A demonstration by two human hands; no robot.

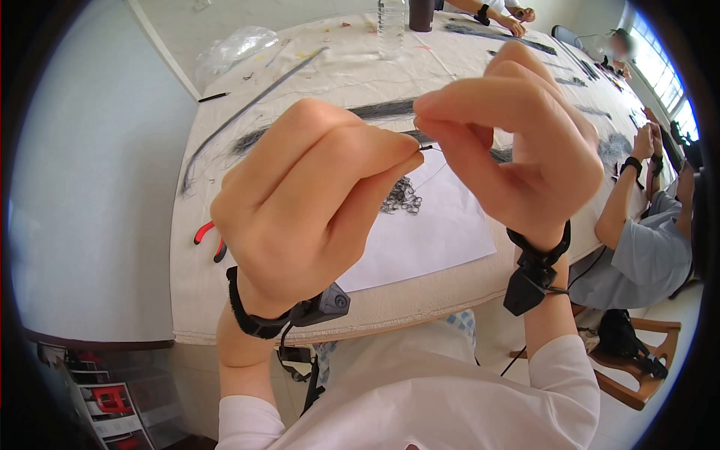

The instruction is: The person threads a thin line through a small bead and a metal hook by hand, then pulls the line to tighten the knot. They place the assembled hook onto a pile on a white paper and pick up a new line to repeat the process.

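My left hand (300,202) is closed in a pinch, thumb against forefinger, on a short dark wire piece (426,148) whose end sticks out past the fingertips. A fine pale strand curves away beside it. Close by on the right, my right hand (525,142) is also pinched, raised at about the same height; what its fingertips hold, if anything, is too small to make out. Below both hands a small heap of dark wire loops (403,196) lies on a white sheet of paper (427,232), partly hidden by my left hand.
Dark wire bundles (382,110) lie across the cloth-covered table (247,97). Red-handled pliers (206,234) rest left, near a black pen (214,97). A clear bottle (391,30), a dark cup (421,15) and a plastic bag (236,51) stand behind. Other people's hands (514,26) work farther off.
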